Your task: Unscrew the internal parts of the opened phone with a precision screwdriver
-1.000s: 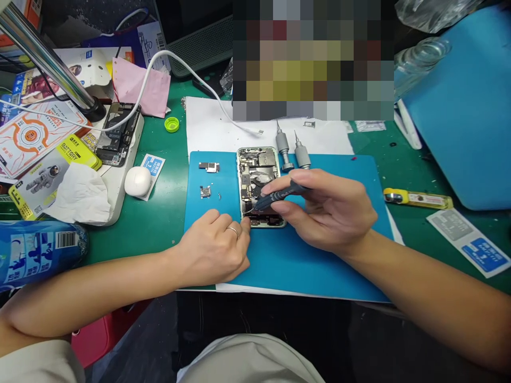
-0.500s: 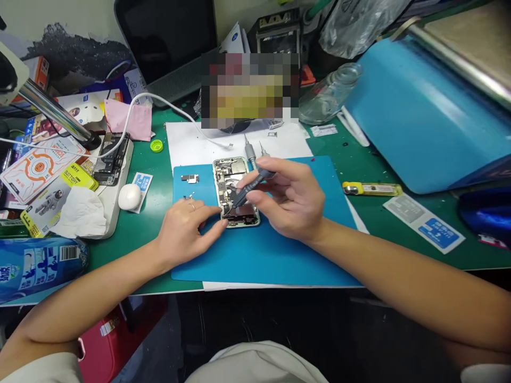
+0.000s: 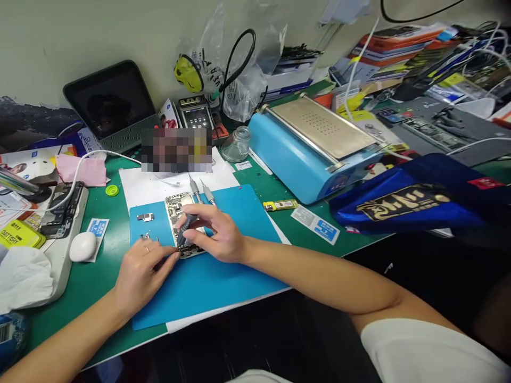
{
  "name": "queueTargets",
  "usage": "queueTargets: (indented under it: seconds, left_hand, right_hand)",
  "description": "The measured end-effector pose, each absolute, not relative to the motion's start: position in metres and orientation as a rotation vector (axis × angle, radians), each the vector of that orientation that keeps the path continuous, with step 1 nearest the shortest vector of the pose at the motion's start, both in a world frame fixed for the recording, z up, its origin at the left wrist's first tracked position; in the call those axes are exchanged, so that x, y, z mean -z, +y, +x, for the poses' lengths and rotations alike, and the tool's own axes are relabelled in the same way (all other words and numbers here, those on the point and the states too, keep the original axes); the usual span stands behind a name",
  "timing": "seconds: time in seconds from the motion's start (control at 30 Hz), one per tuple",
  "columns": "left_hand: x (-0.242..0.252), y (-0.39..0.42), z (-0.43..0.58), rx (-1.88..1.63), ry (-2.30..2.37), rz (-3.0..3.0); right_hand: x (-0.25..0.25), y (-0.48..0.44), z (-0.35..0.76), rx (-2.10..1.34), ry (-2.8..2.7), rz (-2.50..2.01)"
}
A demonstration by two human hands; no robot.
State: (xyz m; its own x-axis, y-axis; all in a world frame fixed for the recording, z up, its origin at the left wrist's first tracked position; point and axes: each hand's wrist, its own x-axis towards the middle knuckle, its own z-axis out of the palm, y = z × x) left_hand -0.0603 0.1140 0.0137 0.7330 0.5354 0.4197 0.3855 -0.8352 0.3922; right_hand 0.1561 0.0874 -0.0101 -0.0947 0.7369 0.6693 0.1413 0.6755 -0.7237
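An opened phone (image 3: pixel 178 208) lies back-up on a blue work mat (image 3: pixel 223 276), its inner boards showing. My right hand (image 3: pixel 217 234) is closed round a dark screwdriver (image 3: pixel 184 229) whose tip points down into the phone's lower end. My left hand (image 3: pixel 141 274), a ring on one finger, rests on the mat with its fingertips pressed against the phone's lower left corner. Two small removed parts (image 3: pixel 145 217) lie on the mat left of the phone. Two grey screwdrivers (image 3: pixel 202 192) lie just beyond the phone.
A blue heating plate machine (image 3: pixel 311 143) stands at the right, with a dark blue bag (image 3: pixel 407 202) nearer. A yellow lighter (image 3: pixel 279 205), a glass jar (image 3: pixel 236 143), a second opened phone (image 3: pixel 62 210), a white earbud case (image 3: pixel 82 246) and a tablet (image 3: pixel 109 109) surround the mat.
The view has swung up and to the right, so the mat and phone now sit lower left. Both hands stay on the phone, the screwdriver tip still at its lower end.
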Motion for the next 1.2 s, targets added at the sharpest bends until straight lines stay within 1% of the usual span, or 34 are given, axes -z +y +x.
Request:
queueTargets:
  seconds: [0.47, 0.87, 1.2]
  left_hand:
    - [-0.015, 0.1129, -0.0601, -0.747, 0.746, 2.629]
    - [-0.0086, 0.1205, -0.0632, -0.737, 0.668, 2.593]
    - [-0.0097, 0.1204, -0.0624, -0.748, 0.687, 2.57]
  right_hand:
    - [0.0086, 0.0875, 0.155, -0.685, -1.519, -0.714]
    - [0.0075, 0.0928, 0.1579, -0.773, -1.555, -0.743]
    - [0.0077, 0.093, 0.157, -0.784, -1.551, -0.735]
